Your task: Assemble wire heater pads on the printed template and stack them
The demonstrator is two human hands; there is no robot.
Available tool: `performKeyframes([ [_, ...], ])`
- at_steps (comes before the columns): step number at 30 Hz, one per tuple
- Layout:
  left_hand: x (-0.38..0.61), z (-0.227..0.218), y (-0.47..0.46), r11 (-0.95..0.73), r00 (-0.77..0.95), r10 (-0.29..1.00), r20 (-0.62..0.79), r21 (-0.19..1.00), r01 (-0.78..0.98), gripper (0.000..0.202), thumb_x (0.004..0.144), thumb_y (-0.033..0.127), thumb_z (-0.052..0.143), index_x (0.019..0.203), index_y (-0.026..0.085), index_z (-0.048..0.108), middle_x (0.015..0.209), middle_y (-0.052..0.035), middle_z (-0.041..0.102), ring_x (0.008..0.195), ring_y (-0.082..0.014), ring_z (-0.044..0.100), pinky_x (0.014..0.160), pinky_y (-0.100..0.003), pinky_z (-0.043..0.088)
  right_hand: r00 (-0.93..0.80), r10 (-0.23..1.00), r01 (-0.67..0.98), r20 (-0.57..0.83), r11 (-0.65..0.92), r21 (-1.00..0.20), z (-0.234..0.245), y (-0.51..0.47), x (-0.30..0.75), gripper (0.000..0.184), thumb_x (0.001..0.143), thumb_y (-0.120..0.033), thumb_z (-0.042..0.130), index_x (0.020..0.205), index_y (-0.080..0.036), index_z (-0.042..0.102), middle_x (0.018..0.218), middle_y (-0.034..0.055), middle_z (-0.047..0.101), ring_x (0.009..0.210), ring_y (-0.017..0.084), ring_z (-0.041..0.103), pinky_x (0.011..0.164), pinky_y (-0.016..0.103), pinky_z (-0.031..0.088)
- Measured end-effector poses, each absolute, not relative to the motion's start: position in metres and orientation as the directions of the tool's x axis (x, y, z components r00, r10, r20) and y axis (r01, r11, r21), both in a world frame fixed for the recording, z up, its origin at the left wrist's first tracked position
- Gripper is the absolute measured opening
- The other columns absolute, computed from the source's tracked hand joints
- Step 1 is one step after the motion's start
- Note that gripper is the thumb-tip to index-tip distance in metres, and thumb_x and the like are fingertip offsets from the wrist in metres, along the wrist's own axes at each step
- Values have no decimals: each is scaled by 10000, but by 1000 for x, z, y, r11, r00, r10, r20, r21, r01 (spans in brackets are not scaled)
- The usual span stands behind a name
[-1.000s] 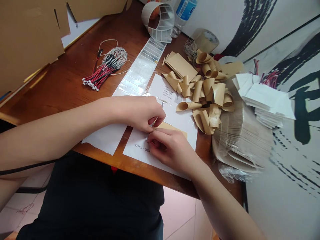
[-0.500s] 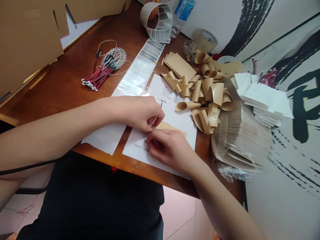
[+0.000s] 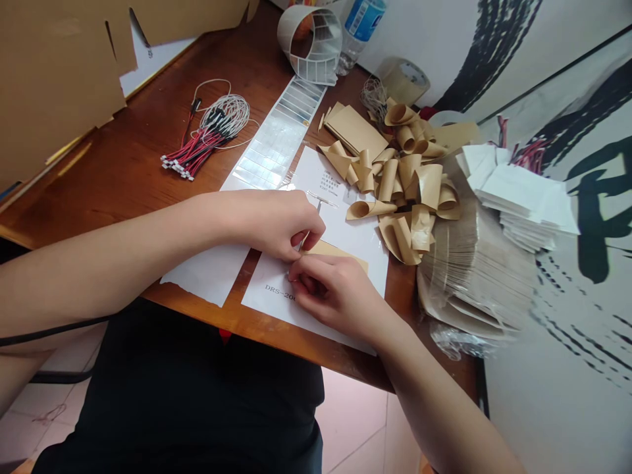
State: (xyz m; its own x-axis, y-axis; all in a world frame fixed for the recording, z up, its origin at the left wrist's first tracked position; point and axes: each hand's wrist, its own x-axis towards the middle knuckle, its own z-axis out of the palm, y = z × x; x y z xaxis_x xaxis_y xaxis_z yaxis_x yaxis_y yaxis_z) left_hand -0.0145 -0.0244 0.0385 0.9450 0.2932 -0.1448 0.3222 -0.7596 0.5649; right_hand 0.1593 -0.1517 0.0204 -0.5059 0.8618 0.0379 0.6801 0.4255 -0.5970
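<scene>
A piece of brown kraft paper (image 3: 340, 252) lies on a white sheet printed "DRS-20…" (image 3: 266, 296), mostly covered by my hands. At its left corner, my left hand (image 3: 284, 220) is closed, thumb and index finger pinched at the paper's edge. Just below and to the right, my right hand (image 3: 336, 289) is curled with its fingertips pressed together over the paper's near side. Whatever sits between the right fingertips is hidden. The two hands almost touch.
Rolled brown paper pieces (image 3: 390, 181) are heaped to the right, beside stacked kraft bags in plastic (image 3: 469, 276) and white packets (image 3: 526, 191). A label roll (image 3: 316, 49) trails its strip behind my left hand. Red-black wires (image 3: 205, 135) lie left; a cardboard box (image 3: 59, 79) stands far left.
My right fingers have shifted very slightly at the paper. The left hand and everything around look the same.
</scene>
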Motion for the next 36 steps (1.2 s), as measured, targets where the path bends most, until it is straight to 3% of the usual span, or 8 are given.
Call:
performKeyframes([
  [36,-14,36,-24,-757,944,298,-144,567,326,86,751,189,706,829,213,734,800,-2,707,687,-141,586,605,-271,351,-482,876,699,-9,379,-606,22,-152,158,158,796,-89,562,887,-217,576,694,-45,579,579,107,485,617,235,359],
])
